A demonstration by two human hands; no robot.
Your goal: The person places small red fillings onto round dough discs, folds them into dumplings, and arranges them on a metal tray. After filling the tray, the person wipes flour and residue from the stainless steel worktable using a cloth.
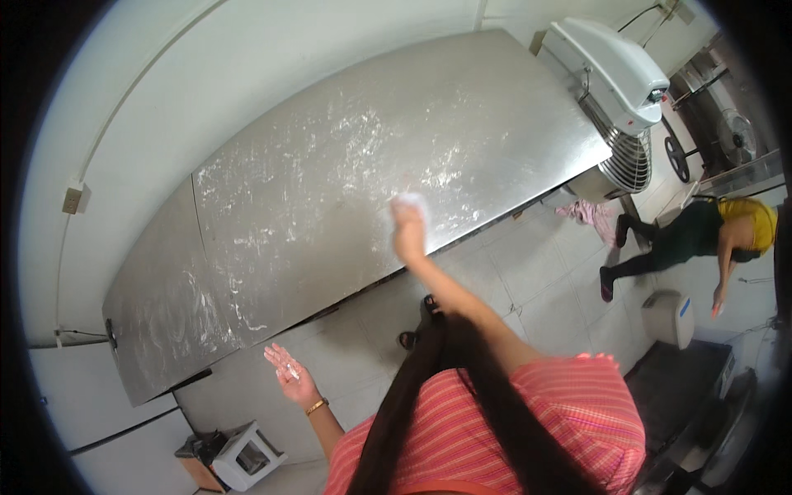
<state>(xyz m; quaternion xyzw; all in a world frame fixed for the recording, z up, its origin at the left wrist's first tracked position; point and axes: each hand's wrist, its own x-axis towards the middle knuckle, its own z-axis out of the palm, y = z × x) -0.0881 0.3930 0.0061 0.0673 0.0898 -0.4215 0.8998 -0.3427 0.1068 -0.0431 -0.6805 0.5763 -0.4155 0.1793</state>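
A long stainless steel table [346,214] is smeared with white residue that looks like flour. Over its near edge reaches my right hand [407,229], blurred, closed around a small white cloth-like thing [414,201] against the tabletop. Its exact kind is lost in the blur. My left hand [292,376] is held off the table, in front of the near edge, palm up with fingers spread. White dough-like bits stick to that palm and its fingers, and nothing is held there.
A white mixer [606,70] with a wire guard [627,157] stands at the table's right end. A pink cloth [587,213] lies below. At the right, another person [685,235] is near a white bin [670,318]. A white box [247,456] sits at lower left.
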